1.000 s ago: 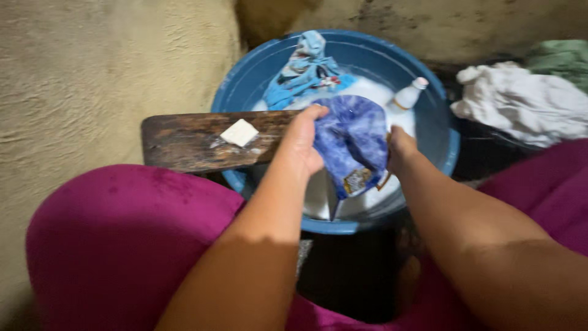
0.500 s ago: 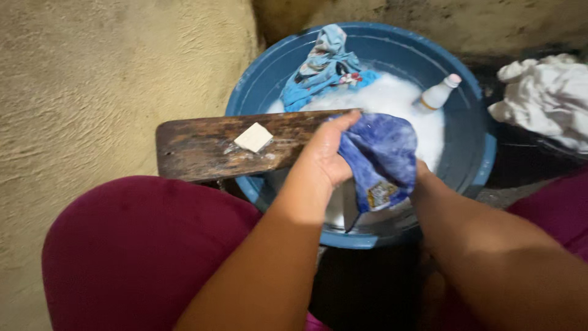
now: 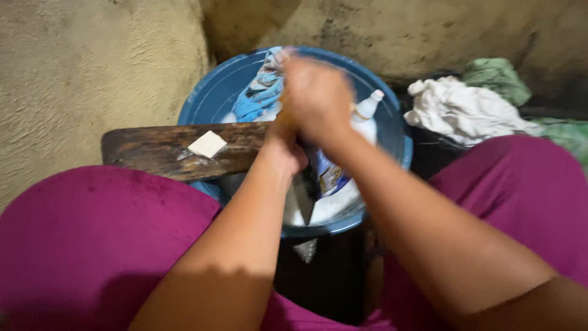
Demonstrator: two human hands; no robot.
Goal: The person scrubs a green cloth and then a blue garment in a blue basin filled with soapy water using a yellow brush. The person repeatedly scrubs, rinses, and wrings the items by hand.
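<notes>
Cloth (image 3: 327, 175), blue with a small printed patch, hangs down from between the two hands, over the near part of the basin (image 3: 205, 92). Nearest in the view are two knees in magenta fabric (image 3: 92, 245), one on the left and one on the right, and both bare forearms go out between them.

The left hand (image 3: 285, 150) is low, just under the right one, and it looks closed on the upper part of the cloth, but its fingers are mostly hidden. The right hand (image 3: 315, 98) is on top of it, blurred, clenched into a fist; if it also grips the cloth, I cannot tell. The two hands touch each other.

A dark wooden board (image 3: 153, 150) lies across the left rim of the basin and sticks out to the left. On it lies a small white piece of soap (image 3: 207, 144), well left of the hands.

The basin is round and blue, with white foam (image 3: 334, 205) inside. Behind the hands, at the far side of the basin, a light blue garment (image 3: 257, 98) is heaped up, and a white bottle (image 3: 366, 113) leans just right of the hands.

Farther right, outside the basin, lies a white pile of cloth (image 3: 459, 113), and a green cloth (image 3: 496, 76) behind it. A rough wall (image 3: 92, 55) closes the scene at the far side.
</notes>
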